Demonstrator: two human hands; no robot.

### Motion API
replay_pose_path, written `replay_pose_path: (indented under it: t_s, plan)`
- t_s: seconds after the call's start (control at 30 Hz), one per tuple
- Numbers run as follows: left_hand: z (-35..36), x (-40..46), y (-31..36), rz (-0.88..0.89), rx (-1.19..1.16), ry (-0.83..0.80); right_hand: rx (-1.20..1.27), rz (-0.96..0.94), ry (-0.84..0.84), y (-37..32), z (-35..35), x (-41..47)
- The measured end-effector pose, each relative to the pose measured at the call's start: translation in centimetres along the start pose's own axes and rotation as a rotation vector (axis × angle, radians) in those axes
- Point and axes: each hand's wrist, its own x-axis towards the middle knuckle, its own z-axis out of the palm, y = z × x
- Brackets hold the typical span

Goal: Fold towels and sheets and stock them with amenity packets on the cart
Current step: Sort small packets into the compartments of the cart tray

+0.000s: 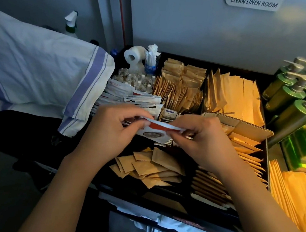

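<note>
Both hands hold a white packet with a red band (155, 129) over the middle of the cart's black tray (159, 192). My left hand (113, 128) pinches its left end and my right hand (202, 138) pinches its right end. More white and red packets (131, 98) are stacked just behind it. Brown paper amenity packets fill the compartments at the back (180, 84), the front (149, 164) and the right (235, 94). A white towel with blue stripes (45, 74) lies folded on the left.
Green pump bottles (292, 96) stand on the right. An open cardboard box (245, 129) holds more brown packets. Small clear bottles (133, 79), a toilet roll (133, 57) and a spray bottle (71, 24) sit at the back. A grey door marked "CLEAN LINEN ROOM" (252, 2) rises behind.
</note>
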Motion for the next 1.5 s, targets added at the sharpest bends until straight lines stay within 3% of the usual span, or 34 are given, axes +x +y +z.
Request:
replay_pose_path:
  t_s: [0.13, 0.33, 0.57, 0.77, 1.07, 1.5]
  plan:
    - [-1.9, 1.9, 0.6, 0.03, -0.006, 0.12, 0.011, -0.076, 0.12, -1.4, -1.1, 2.7]
    - [-2.4, 4.3, -0.9, 0.05, 0.063, 0.204, -0.106, -0.139, 0.163, -1.2, -0.6, 6.9]
    - [-0.9, 4.3, -5.1, -0.046, 0.045, 0.176, -0.117, -0.124, 0.059, 0.9, 2.1, 8.4]
    - [1.0, 3.6, -7.8, -0.169, 0.163, 0.047, -0.152, -0.038, -0.081, 2.1, 4.8, 8.2]
    - [1.0, 3.0, -8.1, 0.021, 0.225, 0.095, -0.233, -0.094, -0.066, 2.2, 5.1, 8.2]
    - [3.5, 3.2, -8.9, -0.232, 0.332, 0.044, -0.303, 0.05, -0.234, 2.7, 7.0, 9.5]
